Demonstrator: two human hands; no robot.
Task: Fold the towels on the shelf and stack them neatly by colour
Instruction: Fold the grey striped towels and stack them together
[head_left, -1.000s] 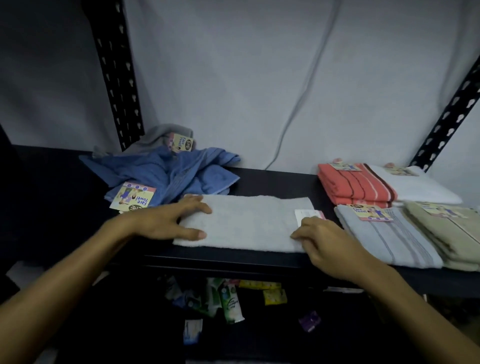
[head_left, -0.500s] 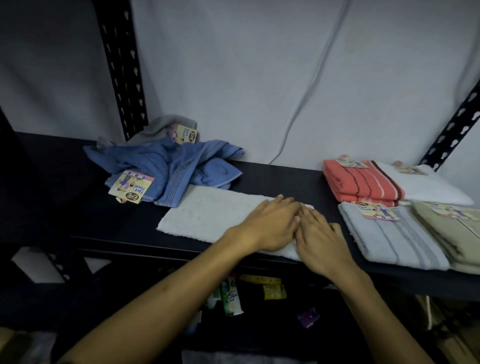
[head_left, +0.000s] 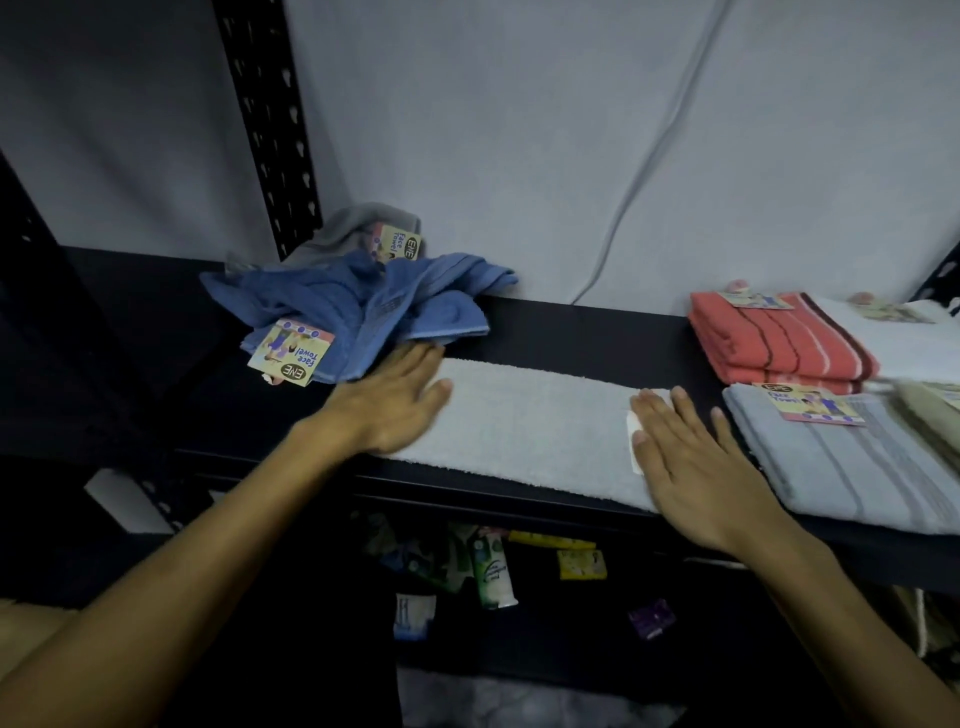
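Black shelf (head_left: 597, 332) spans mid-frame. White towel (head_left: 535, 431) lies at centre along the front edge, a long folded strip. Half a second back both hands met at its right end; now left hand (head_left: 395, 400) presses flat on the left end, right hand (head_left: 696, 462) flat on the right, fingers straight, gripping nothing. Smoothing looks done; next fold likely. Crumpled blue towel (head_left: 363, 306) upper left, unfolded. Folded coral towel (head_left: 779, 338) and grey towel (head_left: 852, 457) at right.

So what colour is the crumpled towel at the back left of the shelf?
The crumpled towel is blue, seen in the head view.
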